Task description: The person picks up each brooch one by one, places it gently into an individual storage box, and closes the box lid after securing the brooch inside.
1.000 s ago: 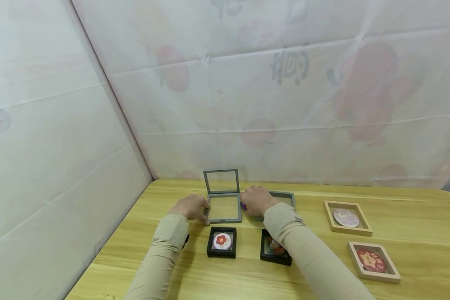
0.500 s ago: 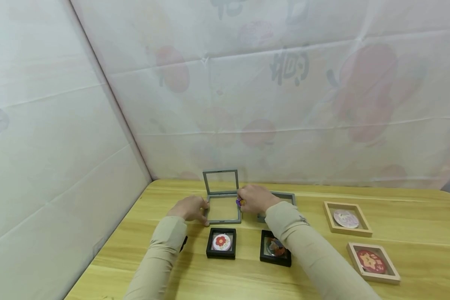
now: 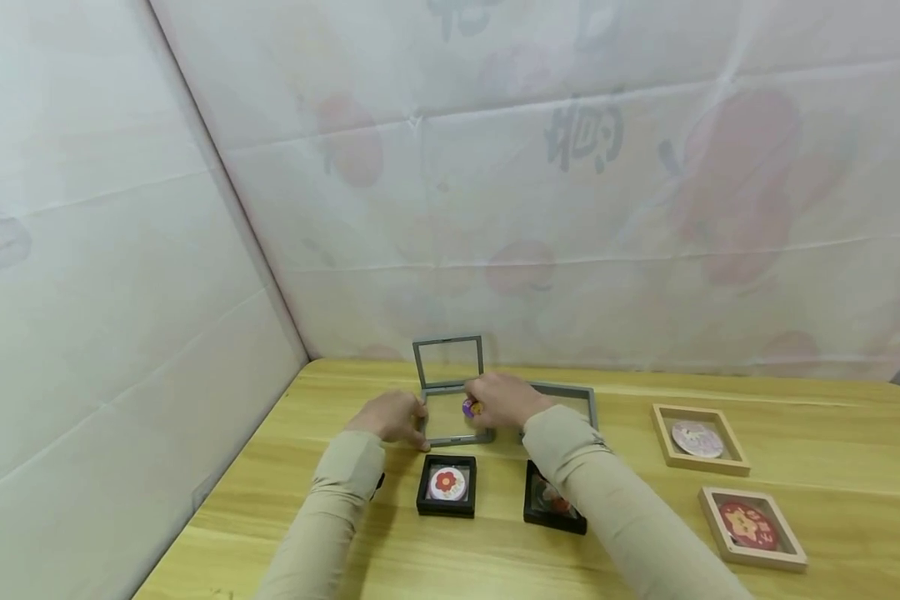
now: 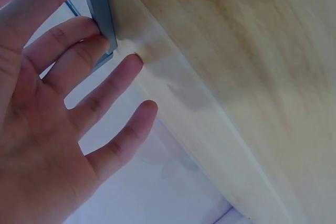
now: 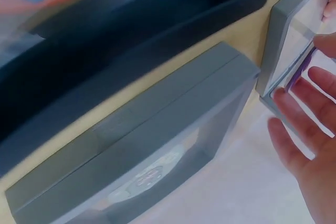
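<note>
My left hand (image 3: 392, 417) is at the left side of a grey display frame (image 3: 456, 441), its fingers touching the edge. In the left wrist view, two fingers of that hand (image 4: 58, 103) rest against the grey frame edge (image 4: 100, 14); the other fingers are spread apart. The frame's lid (image 3: 447, 339) stands upright at the back. My right hand (image 3: 506, 400) pinches a small round purple badge (image 3: 468, 408) with a yellowish picture, over the base of the frame. In the right wrist view the badge (image 5: 300, 69) appears edge-on between thumb and fingers.
A second grey frame (image 3: 591, 404) lies partly behind the right hand. Two black framed badges (image 3: 446, 511) (image 3: 557, 523) are nearer the front. Two wooden framed badges (image 3: 701, 461) (image 3: 765, 557) lie at the right. A printed cloth wall (image 3: 607, 250) rises behind the table.
My right hand has moved left with the badge, from the right edge of the grey frame to over its base. The left hand stays at the frame's left side.
</note>
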`<act>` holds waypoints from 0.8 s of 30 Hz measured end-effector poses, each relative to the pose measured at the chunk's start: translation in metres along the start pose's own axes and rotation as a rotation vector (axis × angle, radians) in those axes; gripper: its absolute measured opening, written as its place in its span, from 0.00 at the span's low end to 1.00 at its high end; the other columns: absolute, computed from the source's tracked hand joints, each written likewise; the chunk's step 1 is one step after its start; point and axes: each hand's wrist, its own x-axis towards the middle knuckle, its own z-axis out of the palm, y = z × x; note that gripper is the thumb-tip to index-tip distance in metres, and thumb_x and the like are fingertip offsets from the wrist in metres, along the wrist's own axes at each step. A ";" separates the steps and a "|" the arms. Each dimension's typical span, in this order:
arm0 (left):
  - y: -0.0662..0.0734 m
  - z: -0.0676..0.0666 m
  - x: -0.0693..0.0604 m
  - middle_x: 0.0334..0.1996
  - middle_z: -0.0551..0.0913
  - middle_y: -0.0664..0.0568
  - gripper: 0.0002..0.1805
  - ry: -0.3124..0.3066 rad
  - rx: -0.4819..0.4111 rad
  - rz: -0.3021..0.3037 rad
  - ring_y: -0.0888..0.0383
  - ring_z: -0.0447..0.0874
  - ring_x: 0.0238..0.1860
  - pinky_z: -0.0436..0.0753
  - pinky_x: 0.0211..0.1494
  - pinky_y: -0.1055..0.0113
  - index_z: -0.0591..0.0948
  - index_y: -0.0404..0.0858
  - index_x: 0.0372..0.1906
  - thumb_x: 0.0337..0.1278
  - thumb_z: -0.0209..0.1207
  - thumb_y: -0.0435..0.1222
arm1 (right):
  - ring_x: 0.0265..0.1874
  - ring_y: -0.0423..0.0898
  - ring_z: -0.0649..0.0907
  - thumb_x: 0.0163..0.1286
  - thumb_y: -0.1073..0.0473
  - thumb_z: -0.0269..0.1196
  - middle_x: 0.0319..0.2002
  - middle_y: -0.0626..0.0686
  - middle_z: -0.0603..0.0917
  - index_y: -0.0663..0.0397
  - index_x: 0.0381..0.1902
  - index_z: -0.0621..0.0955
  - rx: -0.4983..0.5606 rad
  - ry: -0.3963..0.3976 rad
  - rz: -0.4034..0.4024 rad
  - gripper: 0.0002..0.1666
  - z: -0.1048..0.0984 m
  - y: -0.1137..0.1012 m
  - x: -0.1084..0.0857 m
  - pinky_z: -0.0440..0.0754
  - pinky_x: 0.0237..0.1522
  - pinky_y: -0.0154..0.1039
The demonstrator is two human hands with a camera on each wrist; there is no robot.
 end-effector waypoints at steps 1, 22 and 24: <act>0.000 0.000 0.001 0.51 0.86 0.46 0.24 0.002 0.007 -0.001 0.47 0.83 0.51 0.80 0.57 0.51 0.89 0.36 0.46 0.43 0.79 0.42 | 0.27 0.42 0.78 0.67 0.60 0.69 0.29 0.47 0.81 0.57 0.34 0.82 -0.009 0.007 -0.007 0.06 -0.001 -0.001 0.000 0.80 0.33 0.41; 0.011 -0.002 0.004 0.60 0.83 0.47 0.30 0.003 0.014 -0.014 0.45 0.81 0.59 0.78 0.61 0.50 0.87 0.36 0.54 0.44 0.79 0.44 | 0.38 0.48 0.84 0.67 0.58 0.71 0.38 0.53 0.85 0.58 0.46 0.83 -0.156 0.013 0.016 0.14 0.008 -0.011 0.007 0.84 0.43 0.43; 0.011 -0.001 0.005 0.60 0.82 0.47 0.30 0.002 0.014 -0.013 0.45 0.80 0.59 0.78 0.61 0.50 0.87 0.36 0.54 0.44 0.79 0.44 | 0.38 0.49 0.84 0.67 0.58 0.71 0.39 0.53 0.85 0.58 0.46 0.83 -0.151 0.022 0.012 0.13 0.008 -0.011 0.007 0.84 0.44 0.44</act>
